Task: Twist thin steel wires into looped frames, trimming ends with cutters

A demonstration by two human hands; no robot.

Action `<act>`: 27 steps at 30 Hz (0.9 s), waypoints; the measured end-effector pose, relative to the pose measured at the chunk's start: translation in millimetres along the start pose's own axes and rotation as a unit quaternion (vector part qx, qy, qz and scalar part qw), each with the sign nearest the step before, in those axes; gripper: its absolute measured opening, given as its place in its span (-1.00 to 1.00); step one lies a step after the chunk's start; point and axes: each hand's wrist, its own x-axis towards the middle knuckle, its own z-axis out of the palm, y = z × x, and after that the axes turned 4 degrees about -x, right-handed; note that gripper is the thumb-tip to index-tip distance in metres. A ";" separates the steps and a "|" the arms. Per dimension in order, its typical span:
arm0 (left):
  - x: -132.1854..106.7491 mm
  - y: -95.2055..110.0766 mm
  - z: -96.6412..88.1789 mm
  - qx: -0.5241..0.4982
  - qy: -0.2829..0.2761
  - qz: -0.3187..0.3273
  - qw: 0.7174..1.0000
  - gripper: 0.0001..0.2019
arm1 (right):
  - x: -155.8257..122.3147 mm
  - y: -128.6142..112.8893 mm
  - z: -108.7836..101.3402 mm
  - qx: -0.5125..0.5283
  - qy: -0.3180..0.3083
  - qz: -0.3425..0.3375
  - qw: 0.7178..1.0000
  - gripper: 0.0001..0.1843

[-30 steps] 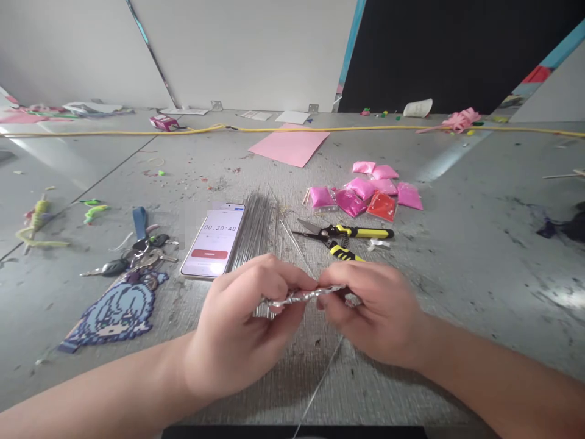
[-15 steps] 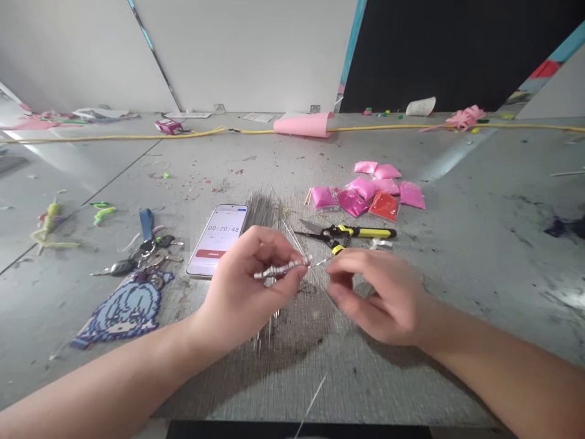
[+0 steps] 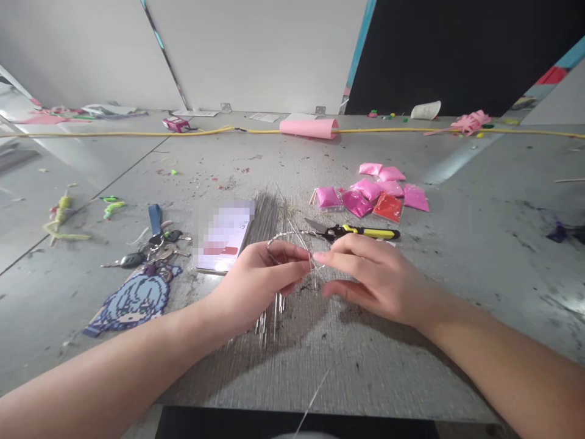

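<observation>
Both hands meet over the middle of the grey table (image 3: pixel 411 378). My left hand (image 3: pixel 256 283) is closed, pinching a thin silvery beaded wire (image 3: pixel 287 236) that arches up from its fingers. My right hand (image 3: pixel 370 274) pinches the other end of that wire with thumb and forefinger. Under my left hand lies a bundle of straight thin silver wires (image 3: pixel 267 222). Just behind my right hand lie yellow-handled cutters (image 3: pixel 361 231).
A phone (image 3: pixel 223 238) lies left of the wire bundle, with keys (image 3: pixel 146 250) and a blue bead figure (image 3: pixel 134 299) further left. Several pink and red bead packets (image 3: pixel 377 195) sit behind the cutters. A rolled pink sheet (image 3: pixel 308 127) and a yellow cord (image 3: pixel 114 133) lie at the back.
The hands moved away from me and slightly apart, then closed in again. The silvery piece, held straight between them before, now bends into an arch.
</observation>
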 end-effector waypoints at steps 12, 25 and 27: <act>-4.5 2.6 0.8 -0.009 0.001 -0.063 0.998 -0.89 | 0.7 -13.4 -1.7 -0.052 0.006 0.005 0.999 -0.52; -4.6 3.7 0.3 0.057 -0.002 -0.042 0.997 -0.90 | 0.3 -8.0 7.3 0.032 0.020 0.046 0.998 -0.65; -4.9 4.6 1.2 0.063 -0.003 -0.036 0.997 -0.89 | -0.5 -8.8 9.0 0.040 0.025 0.057 0.997 -0.65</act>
